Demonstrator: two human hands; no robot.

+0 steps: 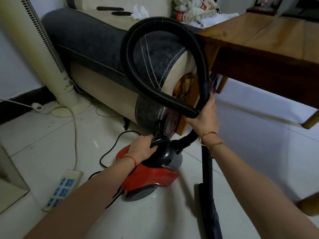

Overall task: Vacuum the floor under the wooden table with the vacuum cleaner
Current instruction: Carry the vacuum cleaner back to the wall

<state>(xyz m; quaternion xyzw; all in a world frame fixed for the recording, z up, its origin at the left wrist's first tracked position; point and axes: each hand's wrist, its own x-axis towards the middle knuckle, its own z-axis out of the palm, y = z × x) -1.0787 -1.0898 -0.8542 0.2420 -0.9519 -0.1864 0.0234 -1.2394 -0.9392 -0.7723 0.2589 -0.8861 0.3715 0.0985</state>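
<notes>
L hand point(144, 147) grips vacuum point(155, 175) handle; R hand point(204, 116) holds hose point(128, 42).

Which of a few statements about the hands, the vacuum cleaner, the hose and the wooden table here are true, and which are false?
1. The left hand grips the black handle on top of the red vacuum cleaner. True.
2. The right hand lies flat on the wooden table. False: it holds the black hose near its cuff, in front of the table.
3. The hose loops up in front of the sofa. True.
4. The power strip lies on the table. False: it lies on the tiled floor, left of the vacuum cleaner.
</notes>
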